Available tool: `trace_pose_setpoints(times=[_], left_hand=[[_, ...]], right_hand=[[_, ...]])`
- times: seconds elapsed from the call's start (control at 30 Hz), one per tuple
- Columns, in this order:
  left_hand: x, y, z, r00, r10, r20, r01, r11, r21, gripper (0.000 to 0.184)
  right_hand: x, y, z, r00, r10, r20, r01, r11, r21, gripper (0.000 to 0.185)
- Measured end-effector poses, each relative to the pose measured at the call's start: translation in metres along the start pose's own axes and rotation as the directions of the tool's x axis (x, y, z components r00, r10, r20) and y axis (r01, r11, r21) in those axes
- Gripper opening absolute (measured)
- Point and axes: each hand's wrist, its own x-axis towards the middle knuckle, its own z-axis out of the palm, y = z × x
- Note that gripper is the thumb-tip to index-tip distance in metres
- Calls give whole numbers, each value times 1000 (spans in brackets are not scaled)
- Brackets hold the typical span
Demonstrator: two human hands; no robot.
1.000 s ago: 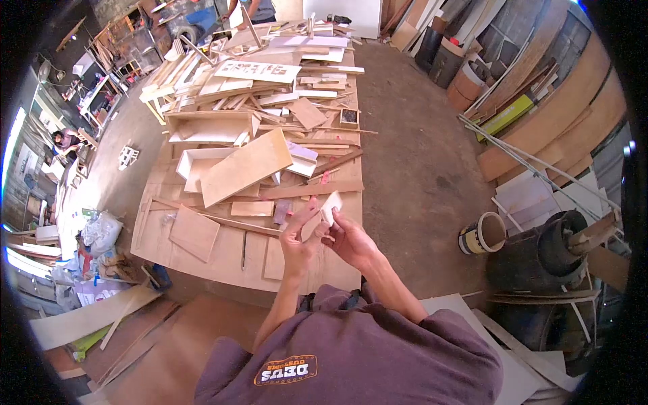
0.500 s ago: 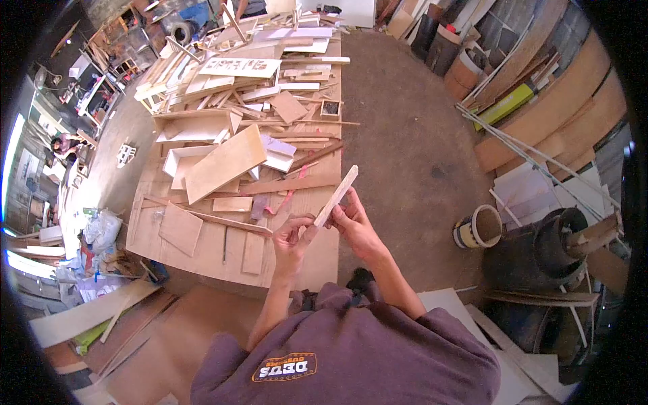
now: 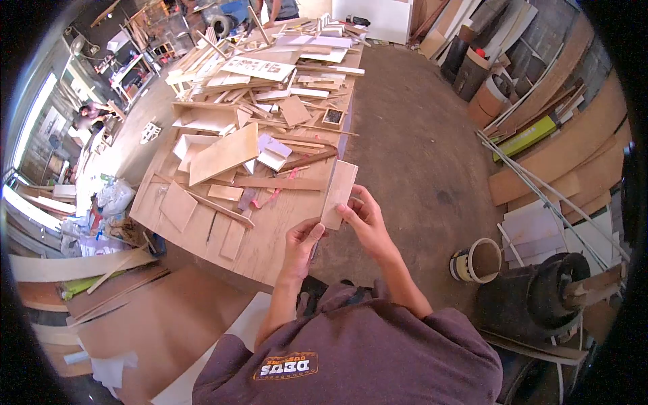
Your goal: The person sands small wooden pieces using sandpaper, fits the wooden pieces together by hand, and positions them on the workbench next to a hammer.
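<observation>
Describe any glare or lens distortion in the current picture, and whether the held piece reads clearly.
Head view: glare washes out the floor at left; head view: black corners and bowed-looking boards at right suggest wide-lens distortion; head view: the held wood piece has a clear outline.

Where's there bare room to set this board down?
Likely best is the near end of the bench, between the short plank and the left hand. The floor between the bench's right edge and the bucket also looks bare. The bench's far half is crowded with piled wood.
</observation>
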Motion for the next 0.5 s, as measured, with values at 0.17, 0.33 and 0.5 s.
trace_pose_setpoints(times=[0.17,0.33,0.5], left_hand=[[1,-21,6,999,28,18,-31,984,177,28],[4,-23,27,995,-69,73,63,995,83,26],[15,-38,31,986,-122,116,127,991,-32,22]], right_hand=[[-5,-2,-31,998,-46,48,51,993,-107,44],[-9,-12,-39,996,-88,-22,87,996,-33,44],[-13,-26,-57,991,-107,-85,80,957,-278,44]])
